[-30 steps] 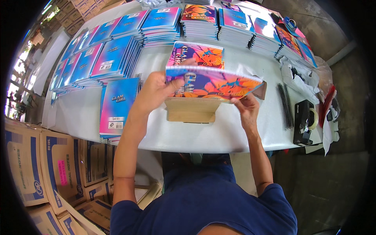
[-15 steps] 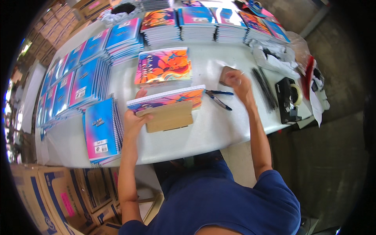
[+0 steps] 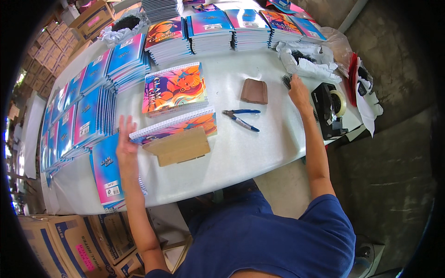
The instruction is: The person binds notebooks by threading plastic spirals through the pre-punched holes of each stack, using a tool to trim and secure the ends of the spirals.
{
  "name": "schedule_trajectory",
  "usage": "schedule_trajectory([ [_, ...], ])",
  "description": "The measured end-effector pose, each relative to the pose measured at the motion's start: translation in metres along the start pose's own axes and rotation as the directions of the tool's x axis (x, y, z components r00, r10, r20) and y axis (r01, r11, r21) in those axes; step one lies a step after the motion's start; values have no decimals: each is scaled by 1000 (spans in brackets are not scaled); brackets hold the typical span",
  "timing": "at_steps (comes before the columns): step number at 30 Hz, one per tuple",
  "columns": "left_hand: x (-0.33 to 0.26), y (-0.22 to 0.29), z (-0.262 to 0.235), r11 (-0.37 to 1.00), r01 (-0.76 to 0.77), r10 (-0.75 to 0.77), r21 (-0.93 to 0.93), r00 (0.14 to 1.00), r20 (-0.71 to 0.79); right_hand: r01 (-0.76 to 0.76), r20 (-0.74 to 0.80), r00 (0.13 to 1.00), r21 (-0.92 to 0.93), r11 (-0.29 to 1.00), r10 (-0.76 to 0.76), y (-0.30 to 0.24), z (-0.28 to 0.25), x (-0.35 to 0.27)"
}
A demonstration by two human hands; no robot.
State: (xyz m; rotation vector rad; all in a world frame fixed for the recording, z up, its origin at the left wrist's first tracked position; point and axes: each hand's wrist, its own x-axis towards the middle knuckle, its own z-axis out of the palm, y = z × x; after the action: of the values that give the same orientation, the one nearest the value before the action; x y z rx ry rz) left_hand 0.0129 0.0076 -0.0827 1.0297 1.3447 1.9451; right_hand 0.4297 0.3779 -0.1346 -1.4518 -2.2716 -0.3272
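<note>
My left hand point(image 3: 126, 141) is open, fingers apart, beside the left end of a notebook point(image 3: 185, 124) with colourful cover art. That notebook leans upright behind a folded brown cardboard piece point(image 3: 183, 147). Just beyond it lies a stack of similar notebooks point(image 3: 175, 88). At the right of the table, my right hand point(image 3: 300, 95) has its fingers closed on black spiral binding coils point(image 3: 288, 81); how many it grips is hidden. Blue-handled cutting pliers point(image 3: 242, 120) lie between the hands with their handles spread. A brown block point(image 3: 254, 91) rests above the pliers.
Stacks of blue-pink notebooks point(image 3: 96, 113) line the left side, with more stacks point(image 3: 211, 32) along the back. A tape dispenser point(image 3: 330, 111) stands near the right edge, beside crumpled white paper point(image 3: 308, 60) holding black coils. Cardboard boxes point(image 3: 69, 245) sit below the table at left.
My left hand has let go of the notebook and cardboard and moved left. My right hand has left the brown block and reached the black coils. The view has shifted somewhat.
</note>
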Motion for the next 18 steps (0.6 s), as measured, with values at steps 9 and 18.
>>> schedule_trajectory([
  [9, 12, 52, 132, 164, -480, 250, 862, 865, 435, 309, -89, 918, 771, 556, -386, -138, -135, -10],
  [18, 19, 31, 151, 207, -470, -1, 858, 877, 481, 8, 151, 834, 958, 285, -531, -189, -135, -30],
])
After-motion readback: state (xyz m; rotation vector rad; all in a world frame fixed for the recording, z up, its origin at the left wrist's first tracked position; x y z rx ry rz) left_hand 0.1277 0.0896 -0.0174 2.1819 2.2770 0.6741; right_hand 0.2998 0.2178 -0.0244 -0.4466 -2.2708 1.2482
